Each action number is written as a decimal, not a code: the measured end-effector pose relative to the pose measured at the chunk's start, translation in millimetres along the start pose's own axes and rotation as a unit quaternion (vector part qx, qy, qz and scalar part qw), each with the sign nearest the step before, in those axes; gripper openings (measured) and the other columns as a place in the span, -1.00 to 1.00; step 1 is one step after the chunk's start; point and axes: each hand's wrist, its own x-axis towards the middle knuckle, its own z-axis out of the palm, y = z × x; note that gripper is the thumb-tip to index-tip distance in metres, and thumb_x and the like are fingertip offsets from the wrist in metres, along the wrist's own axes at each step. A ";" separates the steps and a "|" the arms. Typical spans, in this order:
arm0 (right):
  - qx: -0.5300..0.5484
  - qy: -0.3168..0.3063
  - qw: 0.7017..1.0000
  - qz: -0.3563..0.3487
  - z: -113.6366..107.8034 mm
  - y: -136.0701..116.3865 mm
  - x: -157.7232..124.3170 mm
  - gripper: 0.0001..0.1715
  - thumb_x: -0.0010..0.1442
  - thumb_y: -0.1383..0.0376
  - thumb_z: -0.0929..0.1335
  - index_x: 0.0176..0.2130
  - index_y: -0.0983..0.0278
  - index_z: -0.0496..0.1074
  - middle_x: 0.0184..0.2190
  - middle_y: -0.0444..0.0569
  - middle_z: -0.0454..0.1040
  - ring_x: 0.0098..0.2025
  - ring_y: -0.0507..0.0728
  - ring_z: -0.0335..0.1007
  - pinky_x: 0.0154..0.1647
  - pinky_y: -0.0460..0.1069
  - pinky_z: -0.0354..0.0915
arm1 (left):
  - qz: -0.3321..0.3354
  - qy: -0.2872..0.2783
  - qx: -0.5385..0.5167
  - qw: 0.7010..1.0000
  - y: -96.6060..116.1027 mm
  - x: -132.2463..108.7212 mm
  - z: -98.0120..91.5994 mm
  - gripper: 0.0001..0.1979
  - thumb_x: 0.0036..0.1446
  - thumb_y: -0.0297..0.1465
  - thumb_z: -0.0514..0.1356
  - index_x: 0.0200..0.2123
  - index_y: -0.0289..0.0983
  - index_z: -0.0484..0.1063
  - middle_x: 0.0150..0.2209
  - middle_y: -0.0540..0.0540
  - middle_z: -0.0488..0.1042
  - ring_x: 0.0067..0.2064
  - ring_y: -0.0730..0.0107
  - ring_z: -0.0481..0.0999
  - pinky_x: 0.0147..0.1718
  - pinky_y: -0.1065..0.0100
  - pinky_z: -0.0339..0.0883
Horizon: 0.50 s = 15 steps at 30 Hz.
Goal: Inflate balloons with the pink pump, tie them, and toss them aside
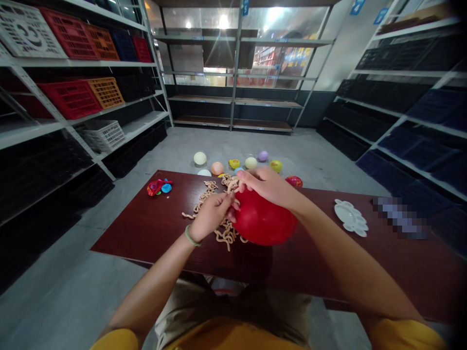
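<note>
A shiny red inflated balloon [266,222] is held just above the table, its neck end toward the left. At that end my left hand [214,214], wearing a green wristband, is closed with the fingertips pinched together. My right hand [265,185] reaches over the top of the balloon, also closed in a pinch beside the left fingertips. The fingers hide most of the neck. Tan, curly cord-like strands [226,233] lie heaped on the table beneath and behind my hands; some show right by the right fingertips, and whether they are held I cannot tell.
The dark red table [146,228] bears flat, uninflated balloons [156,187] at left and a white palette tray [350,216] at right, beside a blurred patch. Inflated balloons [217,168] lie on the floor beyond. Shelves with crates [71,97] stand around.
</note>
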 end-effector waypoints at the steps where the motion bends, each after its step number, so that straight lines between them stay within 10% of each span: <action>1: -0.006 -0.001 1.000 -0.012 -1.1 0.1 -1.9 -0.42 0.38 -0.03 0.18 -0.44 0.25 0.47 -0.48 -0.12 0.50 -0.41 0.03 0.38 -0.35 -0.03 0.17 | -0.011 0.010 -0.031 0.999 -0.4 0.9 0.1 -0.57 0.26 -0.09 0.10 -0.47 -0.30 0.45 -0.66 0.00 0.40 -0.60 0.48 0.44 -0.54 0.46 0.26; 7: -0.039 -0.012 0.995 -0.093 -3.1 0.6 -12.8 -0.71 0.38 0.23 0.23 -0.25 0.23 0.50 -0.27 -0.12 0.57 -0.23 0.04 0.44 -0.19 -0.04 0.26 | -0.067 0.074 -0.193 0.976 -4.5 4.5 -0.6 -0.63 0.18 -0.11 0.19 -0.43 -0.34 0.46 -0.62 0.06 0.33 -0.60 0.52 0.41 -0.51 0.43 0.40; 15: -0.232 0.067 0.956 -0.168 3.1 21.3 -24.8 -0.61 0.39 0.37 0.15 0.08 0.20 0.41 -0.05 0.04 0.50 -0.02 0.21 0.37 0.01 0.12 0.28 | -0.098 0.038 -0.235 0.966 -6.2 0.7 -4.7 -0.65 0.07 -0.15 0.32 -0.33 -0.38 0.54 -0.57 0.04 0.38 -0.54 0.54 0.43 -0.45 0.44 0.47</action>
